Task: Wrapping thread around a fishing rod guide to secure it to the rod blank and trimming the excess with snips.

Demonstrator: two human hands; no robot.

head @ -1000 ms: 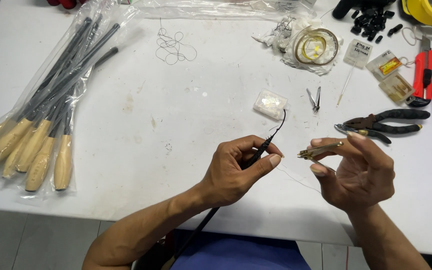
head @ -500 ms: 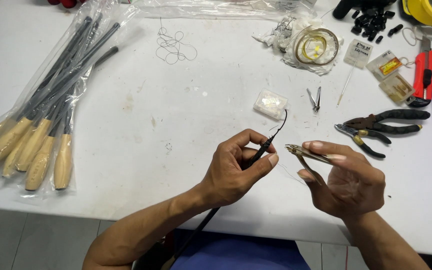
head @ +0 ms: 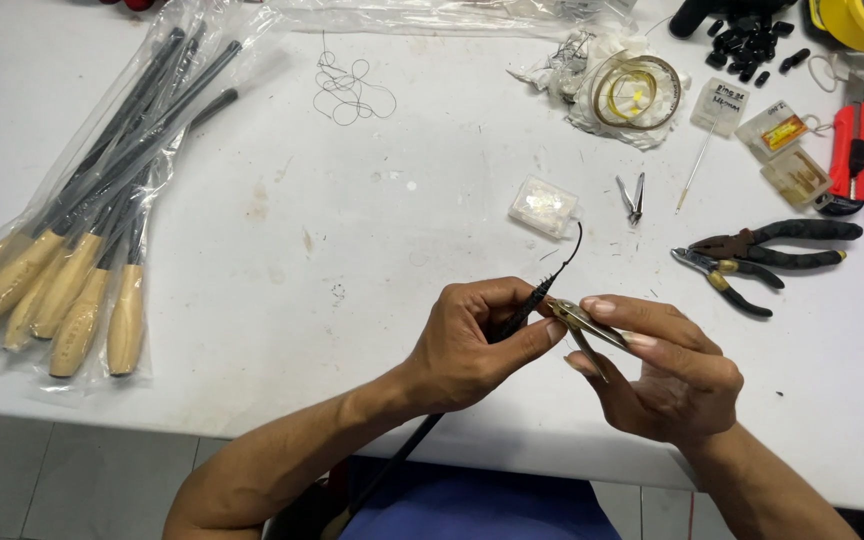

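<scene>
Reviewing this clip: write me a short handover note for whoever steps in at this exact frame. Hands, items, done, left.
Left hand: pinches a thin black rod near its curved tip, rod running down past the table edge.
Right hand: holds small brass-coloured pliers, nose against the rod beside the left fingertips.
Nearby on the white table: small clear box, black-handled pliers, bagged wooden-handled rods at left.
Done: rod and pliers brought together.
Left: cannot tell whether the pliers grip anything yet; tip work appears unfinished.

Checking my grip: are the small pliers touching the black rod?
Touching. The head view shows the small pliers in the right hand meeting the black rod beside the left hand.
</scene>
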